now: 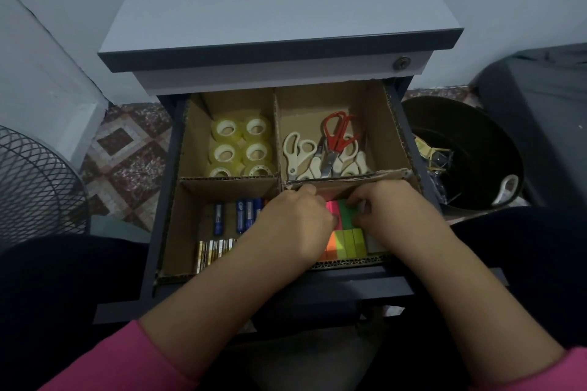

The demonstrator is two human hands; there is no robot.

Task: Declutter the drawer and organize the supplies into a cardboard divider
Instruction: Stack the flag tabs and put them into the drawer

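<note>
Four cardboard compartments fill the open drawer [158, 232] of a grey cabinet [279, 9], the biggest thing in sight. A cardboard divider [278, 136] splits the drawer in a cross. At ten o'clock from the cross's centre sit six clear tape rolls [241, 149], packed side by side. At two o'clock lie several scissors [327, 152], one pair red-handled across the white ones. At eight o'clock lie blue glue sticks [241, 216] with a row of small gold and white items, too dim to name, nearer the drawer front.

At four o'clock, both hands work in the last compartment, over blocks of bright sticky notes [346, 241], pink, orange, green and yellow. The left hand [295, 225] has its fingers curled, tips at the pink block [332, 208]. The right hand [390, 216] has its fingers bent, pinching the green block [344, 213] beside it.

At three o'clock, outside the drawer, a dark bin [502, 143] holds scraps.

To finish well, I'd judge the blocks should be pressed flush, edges squared against the cardboard wall, colours in one tight row.
</note>
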